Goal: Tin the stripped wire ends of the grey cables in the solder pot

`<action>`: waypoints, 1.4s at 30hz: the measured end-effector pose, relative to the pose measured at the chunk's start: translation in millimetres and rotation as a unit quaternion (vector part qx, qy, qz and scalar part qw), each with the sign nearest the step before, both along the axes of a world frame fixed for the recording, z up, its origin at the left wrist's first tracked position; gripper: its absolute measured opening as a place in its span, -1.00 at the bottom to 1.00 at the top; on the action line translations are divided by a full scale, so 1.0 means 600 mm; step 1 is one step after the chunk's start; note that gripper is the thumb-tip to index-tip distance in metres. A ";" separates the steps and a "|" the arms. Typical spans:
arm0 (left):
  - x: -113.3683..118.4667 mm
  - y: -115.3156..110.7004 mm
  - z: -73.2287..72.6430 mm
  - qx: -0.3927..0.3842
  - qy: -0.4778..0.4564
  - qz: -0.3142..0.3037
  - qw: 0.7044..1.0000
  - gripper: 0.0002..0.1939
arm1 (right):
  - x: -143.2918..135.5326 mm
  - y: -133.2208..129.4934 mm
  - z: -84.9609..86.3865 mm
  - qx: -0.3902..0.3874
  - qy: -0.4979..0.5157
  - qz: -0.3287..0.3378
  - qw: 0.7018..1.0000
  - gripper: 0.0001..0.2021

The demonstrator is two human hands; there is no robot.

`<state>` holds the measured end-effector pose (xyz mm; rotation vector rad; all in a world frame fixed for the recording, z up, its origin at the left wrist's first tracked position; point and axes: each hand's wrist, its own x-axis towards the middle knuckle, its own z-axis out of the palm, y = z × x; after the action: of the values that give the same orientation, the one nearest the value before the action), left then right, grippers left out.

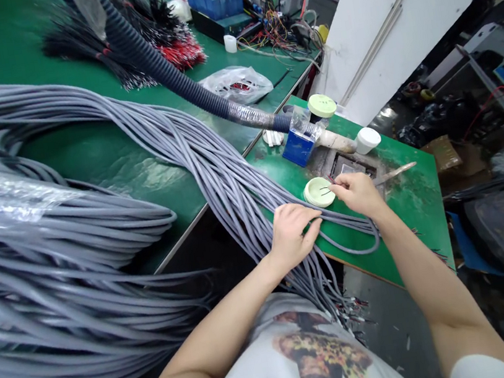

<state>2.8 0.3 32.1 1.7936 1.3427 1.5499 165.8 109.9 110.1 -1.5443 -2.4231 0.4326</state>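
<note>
My right hand point(356, 193) is closed in a pinch on the ends of thin dark wires point(326, 190). Those wire ends reach over a small pale green tub point(319, 193) with pale contents. On the left, my left hand point(293, 231) lies across a thick bundle of grey cables point(226, 174), its thumb and index finger drawn together at a grey cable. Some of these cables run on to the right and bend round in a loop point(367, 246) below my right wrist. Cable ends with stripped wires point(356, 309) hang by the table's front edge.
A ribbed dark hose point(201, 96) slopes down to a blue box point(298, 145) beside a metal-framed pot point(350, 166). Nearby stand a white cup point(367, 139) and a pale green lid point(321, 105). More coiled grey cables point(60, 291) fill the left side.
</note>
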 end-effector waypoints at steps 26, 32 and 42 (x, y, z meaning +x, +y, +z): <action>-0.006 0.011 -0.048 0.088 0.125 0.006 0.988 -0.82 | 0.050 0.083 0.031 0.121 -0.301 -0.053 0.944 -0.71; -0.004 0.012 -0.045 0.101 0.144 0.020 0.984 -0.82 | 0.102 0.124 -0.005 0.110 -0.391 -0.078 0.910 -0.69; -0.004 0.013 -0.045 0.098 0.153 0.023 0.983 -0.82 | 0.101 0.137 -0.036 0.073 -0.421 -0.073 0.901 -0.67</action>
<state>0.5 8.3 5.4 2.2112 1.4155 1.5215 226.7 192.3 88.7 -2.1229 -2.7646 -0.5689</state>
